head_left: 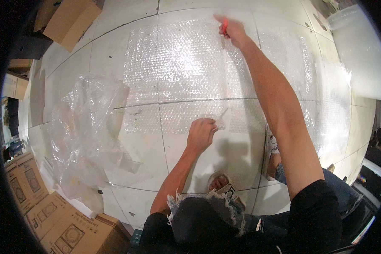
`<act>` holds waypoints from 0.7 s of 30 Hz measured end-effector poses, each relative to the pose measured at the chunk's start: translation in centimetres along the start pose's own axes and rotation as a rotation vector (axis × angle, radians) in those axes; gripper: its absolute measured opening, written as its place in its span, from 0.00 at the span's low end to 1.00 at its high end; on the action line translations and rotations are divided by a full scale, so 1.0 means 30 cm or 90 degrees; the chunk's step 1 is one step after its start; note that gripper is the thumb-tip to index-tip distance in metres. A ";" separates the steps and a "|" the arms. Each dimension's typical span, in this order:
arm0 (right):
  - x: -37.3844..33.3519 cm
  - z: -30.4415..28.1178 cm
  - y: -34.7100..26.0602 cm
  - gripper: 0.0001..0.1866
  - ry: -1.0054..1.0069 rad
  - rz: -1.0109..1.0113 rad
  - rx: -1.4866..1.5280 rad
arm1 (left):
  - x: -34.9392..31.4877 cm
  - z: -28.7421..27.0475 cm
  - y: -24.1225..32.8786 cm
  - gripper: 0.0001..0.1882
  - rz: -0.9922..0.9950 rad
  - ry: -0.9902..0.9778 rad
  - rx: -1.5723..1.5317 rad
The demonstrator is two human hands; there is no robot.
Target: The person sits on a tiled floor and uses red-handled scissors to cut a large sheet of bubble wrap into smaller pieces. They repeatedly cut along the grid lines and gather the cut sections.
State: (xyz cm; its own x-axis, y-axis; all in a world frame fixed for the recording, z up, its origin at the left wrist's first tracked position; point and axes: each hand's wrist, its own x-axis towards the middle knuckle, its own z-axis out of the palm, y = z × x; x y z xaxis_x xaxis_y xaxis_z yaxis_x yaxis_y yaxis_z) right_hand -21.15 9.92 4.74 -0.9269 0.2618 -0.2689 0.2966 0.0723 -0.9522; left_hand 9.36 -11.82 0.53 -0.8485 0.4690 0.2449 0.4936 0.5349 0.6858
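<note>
A flat sheet of clear bubble wrap lies across the pale tiled floor in front of me. My left hand is closed at the sheet's near edge, its fingers pinching the wrap there. At the far edge is my right hand, its arm stretched out. Its fingers are closed around a small red tool; motion blur hides its exact kind. A slit or seam in the wrap seems to run between the two hands, though glare makes it hard to tell. More bubble wrap spreads to the right, beyond my right forearm.
Crumpled clear plastic wrap is heaped on the left. Printed cardboard boxes stand at the lower left, and an open carton at the far left. A large translucent roll is at the far right. My sandalled foot is close to the wrap.
</note>
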 end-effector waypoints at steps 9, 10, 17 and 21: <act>-0.489 -0.046 0.066 0.50 -0.026 0.029 -0.374 | -0.003 0.038 0.009 0.09 -0.296 0.385 -0.359; -0.539 -0.043 0.054 0.44 -0.047 0.119 -0.221 | 0.012 0.056 0.015 0.09 -0.270 0.388 -0.341; -0.623 -0.302 0.023 0.35 0.057 0.079 -0.011 | 0.266 0.137 0.234 0.08 0.126 0.071 -0.245; -0.678 -0.416 -0.079 0.34 0.047 0.056 -0.107 | 0.385 0.197 0.354 0.11 0.170 -0.058 -0.125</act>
State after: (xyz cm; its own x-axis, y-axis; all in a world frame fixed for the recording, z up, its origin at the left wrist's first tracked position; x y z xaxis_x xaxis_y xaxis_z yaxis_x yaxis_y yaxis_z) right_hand -0.14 16.43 14.26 -0.8785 0.3430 -0.3327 0.4156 0.2047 -0.8862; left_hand 5.95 3.43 6.59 -0.6692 0.6398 0.3779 0.6427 0.2430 0.7266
